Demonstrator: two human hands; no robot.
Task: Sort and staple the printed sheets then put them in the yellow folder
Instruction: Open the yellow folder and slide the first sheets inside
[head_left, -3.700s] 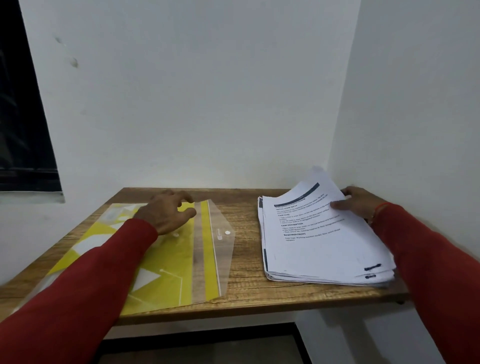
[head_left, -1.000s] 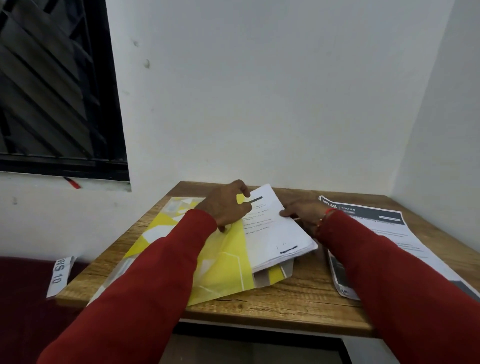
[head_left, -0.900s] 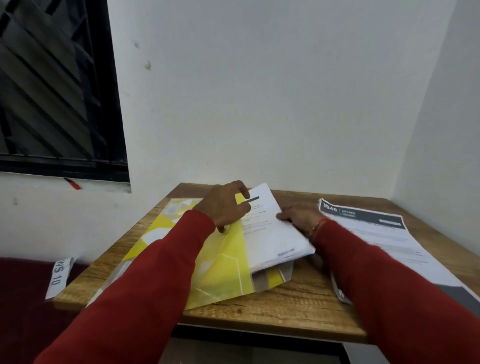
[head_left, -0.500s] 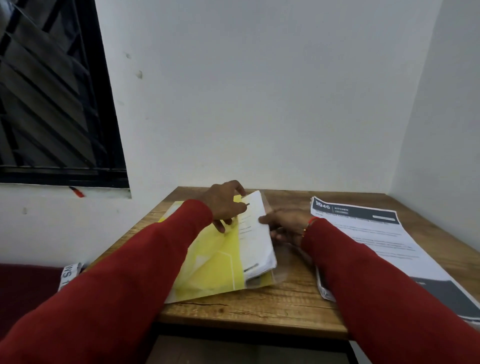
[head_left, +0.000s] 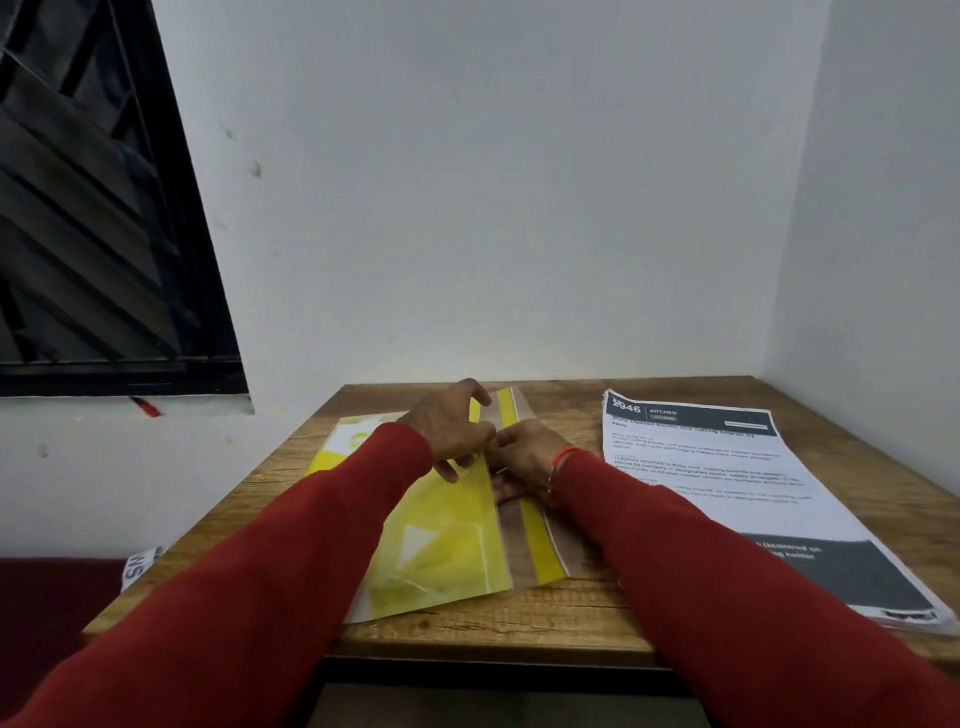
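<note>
**Q:** What is on the wooden table (head_left: 597, 618)?

**A:** A yellow folder (head_left: 447, 540) of translucent plastic lies flat near the table's front edge. Its clear flap (head_left: 524, 519), which carries a yellow stripe, is folded along the folder's right side. To the right of the folder, apart from it, sits a stack of printed sheets (head_left: 737, 483); the top page has a dark header reading "KITCHEN".

**Q:** Where are the hands?

**A:** Both are on the folder, near its far end, in red sleeves. The left hand (head_left: 447, 426) rests on the yellow cover with curled fingers that seem to pinch the cover's edge. The right hand (head_left: 524, 457) presses on the flap just beside it, fingers bent; whether it grips the flap I cannot tell.

**Q:** Which step does this look like?

**A:** Probably closing the folder's flap. No loose sheets show on the folder, and what is inside is unclear.

**Q:** What would the next move need?

**A:** Likely firm pressure over the flap's fastening, with the cover held flat. No stapler is visible, and the stack to the folder's right is not yet filed.
</note>
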